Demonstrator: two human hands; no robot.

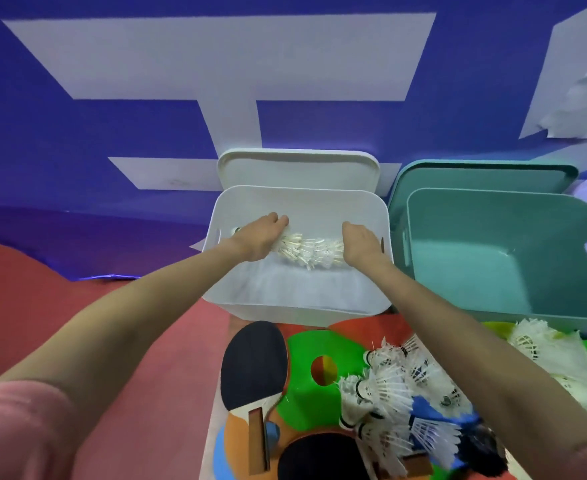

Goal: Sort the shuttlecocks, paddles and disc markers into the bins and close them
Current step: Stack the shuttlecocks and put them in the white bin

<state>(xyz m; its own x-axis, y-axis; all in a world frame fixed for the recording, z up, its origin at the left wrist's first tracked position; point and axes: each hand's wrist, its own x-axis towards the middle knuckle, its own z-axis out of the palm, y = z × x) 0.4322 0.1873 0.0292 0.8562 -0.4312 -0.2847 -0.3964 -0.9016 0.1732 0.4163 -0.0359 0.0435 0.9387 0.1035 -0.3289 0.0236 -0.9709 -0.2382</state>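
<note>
Both hands, left (262, 237) and right (359, 245), grasp a row of shuttlecocks (307, 252) inside the white bin (299, 299)

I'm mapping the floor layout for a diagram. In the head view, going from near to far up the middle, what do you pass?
Black paddle → green disc marker → white bin → row of shuttlecocks held between left hand and right hand → white lid behind the bin.

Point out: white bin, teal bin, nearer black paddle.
white bin (295, 299): head view, near wall.
teal bin (465, 271): head view, inside floor.
black paddle (254, 362): head view, middle of the rubber face.
</note>
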